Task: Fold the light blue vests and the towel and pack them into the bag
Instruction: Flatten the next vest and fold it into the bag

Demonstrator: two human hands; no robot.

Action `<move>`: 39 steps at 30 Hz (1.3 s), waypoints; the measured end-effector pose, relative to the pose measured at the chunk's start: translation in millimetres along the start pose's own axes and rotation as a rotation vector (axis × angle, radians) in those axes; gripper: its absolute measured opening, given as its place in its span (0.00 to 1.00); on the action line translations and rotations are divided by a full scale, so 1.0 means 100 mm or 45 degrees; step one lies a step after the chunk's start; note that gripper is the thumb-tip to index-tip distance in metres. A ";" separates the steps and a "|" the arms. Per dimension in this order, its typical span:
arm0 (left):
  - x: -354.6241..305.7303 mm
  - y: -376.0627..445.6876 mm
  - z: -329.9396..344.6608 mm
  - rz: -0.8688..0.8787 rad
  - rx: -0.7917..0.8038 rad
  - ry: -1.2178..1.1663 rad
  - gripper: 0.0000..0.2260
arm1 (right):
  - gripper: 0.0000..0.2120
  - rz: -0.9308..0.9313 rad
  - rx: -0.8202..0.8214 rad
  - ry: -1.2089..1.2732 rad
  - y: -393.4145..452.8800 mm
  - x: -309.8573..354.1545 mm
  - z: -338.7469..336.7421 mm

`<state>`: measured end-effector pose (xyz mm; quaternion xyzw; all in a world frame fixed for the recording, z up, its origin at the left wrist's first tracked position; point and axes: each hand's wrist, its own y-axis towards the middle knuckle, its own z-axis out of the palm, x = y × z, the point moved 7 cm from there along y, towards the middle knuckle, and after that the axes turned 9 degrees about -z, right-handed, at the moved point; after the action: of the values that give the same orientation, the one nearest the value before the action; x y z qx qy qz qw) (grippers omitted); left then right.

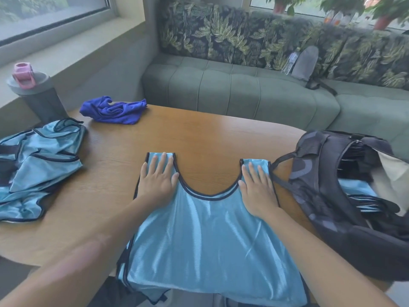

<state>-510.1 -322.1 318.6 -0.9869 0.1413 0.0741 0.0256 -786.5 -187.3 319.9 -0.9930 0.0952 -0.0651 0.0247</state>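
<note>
While the hem hangs over the near edge of the desk [199, 129], one light blue vest [205, 235] is laid face-up at 6 o'clock, straps pointing away. The left hand [158, 180] is pressed flat on the left strap and the right hand [257, 187] on the right strap; the fingers [163, 161] are held straight and slightly spread, gripping nothing. The step is judged to be smoothing before the first fold. A fold of the sides or of the straps toward the hem is called for next. At 3 o'clock the dark bag [332, 185] stands open, light blue cloth visible inside. At 9 o'clock a heap of unfolded vests [37, 165] is noted. At 11 o'clock the blue towel [115, 110] lies crumpled, unfolded.
</note>
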 end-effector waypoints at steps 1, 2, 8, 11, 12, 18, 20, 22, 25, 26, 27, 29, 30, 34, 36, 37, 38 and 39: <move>-0.02 0.05 -0.01 0.015 -0.008 0.005 0.28 | 0.29 0.012 0.001 -0.011 0.06 -0.01 0.00; -0.04 0.13 0.00 0.035 -0.008 0.013 0.28 | 0.29 0.024 0.001 -0.020 0.13 -0.03 0.00; -0.14 0.73 0.01 0.080 -0.040 0.032 0.28 | 0.29 0.078 -0.044 -0.029 0.68 -0.11 -0.05; -0.22 1.11 0.01 0.089 -0.038 0.046 0.28 | 0.29 0.087 -0.056 -0.023 1.04 -0.17 -0.07; -0.24 1.23 0.01 0.090 -0.041 0.047 0.28 | 0.29 0.088 -0.063 -0.019 1.16 -0.19 -0.09; -0.37 1.95 0.03 0.116 -0.057 0.018 0.27 | 0.29 0.086 -0.094 -0.007 1.88 -0.34 -0.13; -0.40 2.12 0.04 0.130 -0.061 0.019 0.27 | 0.29 0.086 -0.093 -0.010 2.07 -0.38 -0.13; -0.43 2.26 0.03 0.143 -0.067 0.015 0.27 | 0.29 0.082 -0.099 -0.018 2.22 -0.41 -0.16; -0.44 2.37 0.03 0.141 -0.063 0.016 0.27 | 0.28 0.081 -0.116 -0.003 2.35 -0.42 -0.17; -0.44 2.38 0.03 0.145 -0.055 0.015 0.27 | 0.28 0.074 -0.135 0.006 2.36 -0.42 -0.18; -0.44 2.38 0.04 0.151 -0.034 0.013 0.26 | 0.28 0.062 -0.158 0.027 2.35 -0.41 -0.20; -0.44 2.39 0.03 0.171 0.001 -0.041 0.26 | 0.30 0.044 -0.208 0.110 2.33 -0.41 -0.25; -0.45 2.40 -0.02 0.174 0.029 -0.118 0.25 | 0.31 0.046 -0.230 0.160 2.31 -0.41 -0.31; -0.44 2.28 -0.23 0.086 0.135 -0.517 0.25 | 0.30 0.136 -0.318 0.403 2.15 -0.32 -0.50; -0.48 1.92 -0.28 0.060 0.155 -0.607 0.26 | 0.27 0.149 -0.331 0.531 1.88 -0.15 -0.55; -0.51 1.68 -0.27 0.044 0.184 -0.629 0.27 | 0.26 0.152 -0.324 0.587 1.69 -0.05 -0.52; -0.53 1.45 -0.23 0.029 0.217 -0.609 0.27 | 0.25 0.155 -0.311 0.627 1.49 0.05 -0.48; -0.53 1.21 -0.17 0.016 0.244 -0.545 0.28 | 0.25 0.155 -0.287 0.643 1.29 0.14 -0.40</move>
<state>-592.2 -424.3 340.3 -0.9408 0.1454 0.2680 0.1481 -802.6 -317.9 352.9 -0.9343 0.1643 -0.2980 -0.1067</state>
